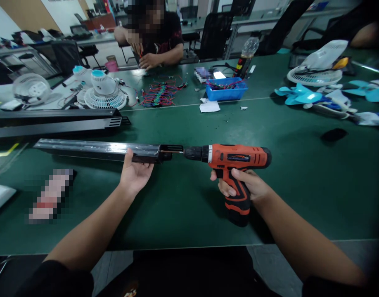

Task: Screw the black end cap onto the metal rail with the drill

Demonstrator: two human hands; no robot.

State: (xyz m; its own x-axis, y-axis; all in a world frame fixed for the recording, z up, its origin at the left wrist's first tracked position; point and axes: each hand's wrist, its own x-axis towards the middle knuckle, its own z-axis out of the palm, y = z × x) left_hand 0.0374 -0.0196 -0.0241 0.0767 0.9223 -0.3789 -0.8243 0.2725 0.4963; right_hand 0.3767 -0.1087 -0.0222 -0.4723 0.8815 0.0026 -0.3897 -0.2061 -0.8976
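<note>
My right hand (pixel 239 183) is wrapped round the handle of an orange and black cordless drill (pixel 239 156), one finger at its trigger. The drill points left, and its long thin bit reaches the slotted end of a long dark metal housing (pixel 99 149). Whether the tip touches a screw there I cannot tell. My left hand (pixel 136 171) grips the housing from the near side close to that end, thumb on top and fingers underneath. Clear, shiny film seems to cover the upper face of the housing.
More long dark metal housings (pixel 53 121) lie at the left, with white fan parts (pixel 104 93) behind. Farther back are wired circuit boards (pixel 161 95), a blue bin (pixel 226 90) and a bottle (pixel 247 57). Blue fan blades (pixel 297 95) lie right. A co-worker (pixel 160 41) sits opposite.
</note>
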